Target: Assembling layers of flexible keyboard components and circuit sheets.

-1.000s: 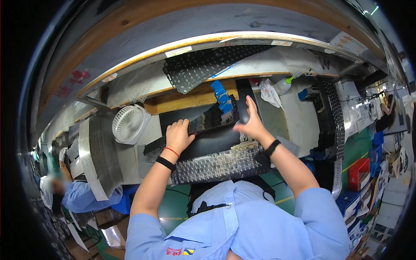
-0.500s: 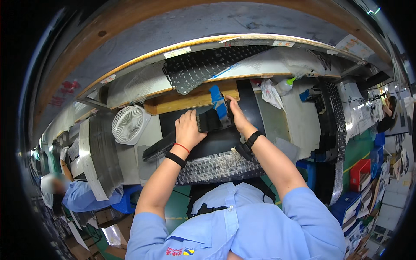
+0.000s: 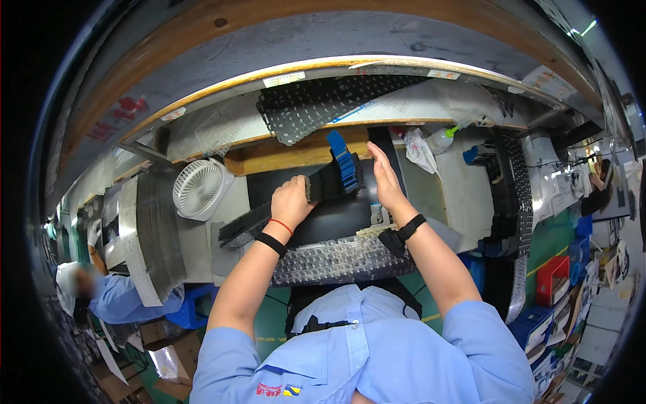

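My left hand [image 3: 291, 202] grips the left part of a stack of thin black sheets [image 3: 327, 182], fingers wrapped over it. Blue strips [image 3: 344, 163] line the stack's right end, layered and reaching toward the back. Just right of that end, my right hand [image 3: 386, 180] is open, fingers stretched upward, with a gap between it and the stack. Under the stack lies a dark, glossy work surface [image 3: 330, 224]. From below my left hand a dark, narrow strip-like pile [image 3: 243, 227] runs out to the left.
Clear patterned sheets [image 3: 336, 261] lie along the near edge. A white fan [image 3: 200, 190] stands at left, a wooden box [image 3: 269, 159] behind. Black dotted sheets [image 3: 303, 108] hang off the shelf. A spray bottle [image 3: 441, 140] stands back right. A co-worker [image 3: 128, 296] is at far left.
My right hand has come off the stack's right end and moved right, fingers straight. The blue strips now show more fully. My left hand stays on the stack.
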`<state>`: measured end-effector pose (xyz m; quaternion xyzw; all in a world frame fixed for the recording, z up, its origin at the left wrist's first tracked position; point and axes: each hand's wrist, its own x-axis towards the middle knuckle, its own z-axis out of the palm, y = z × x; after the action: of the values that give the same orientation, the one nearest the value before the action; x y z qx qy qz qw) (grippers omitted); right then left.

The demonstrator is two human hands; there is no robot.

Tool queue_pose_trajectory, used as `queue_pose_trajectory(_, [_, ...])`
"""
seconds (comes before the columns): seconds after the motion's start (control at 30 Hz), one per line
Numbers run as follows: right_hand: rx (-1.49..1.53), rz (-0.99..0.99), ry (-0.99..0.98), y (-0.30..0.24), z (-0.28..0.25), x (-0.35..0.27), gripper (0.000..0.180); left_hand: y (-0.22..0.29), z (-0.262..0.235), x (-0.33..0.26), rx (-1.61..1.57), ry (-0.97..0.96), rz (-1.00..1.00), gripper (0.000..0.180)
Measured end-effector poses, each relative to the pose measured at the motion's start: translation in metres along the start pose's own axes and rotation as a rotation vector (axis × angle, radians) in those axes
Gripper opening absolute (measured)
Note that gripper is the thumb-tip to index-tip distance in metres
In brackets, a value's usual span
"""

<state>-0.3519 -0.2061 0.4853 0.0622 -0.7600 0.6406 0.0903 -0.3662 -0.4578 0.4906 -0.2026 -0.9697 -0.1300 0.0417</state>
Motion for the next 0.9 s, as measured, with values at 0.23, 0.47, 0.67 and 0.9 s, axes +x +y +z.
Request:
queue_pose_trajectory(0.23, [-0.390,-0.390,0.063,-0.052,-0.001,0.002,0.048,0.001,0.000,0.000,-0.010,-0.025,-0.007,0.042])
queue_pose_trajectory(0.47, [-0.186,-0.236,0.153,-0.042,0.006,0.003,0.032,0.002,0.000,0.002,0.022,-0.013,-0.017,0.036])
queue_pose_trajectory(0.67, [0.057,0.030,0.151,-0.060,-0.012,-0.050,0.037,-0.010,-0.014,-0.002,-0.014,0.055,0.104,0.027])
queue_pose_trajectory(0.9, [0.097,0.036,0.048,-0.114,-0.046,-0.137,0.043,-0.045,-0.029,-0.062,-0.297,0.381,0.236,0.038])
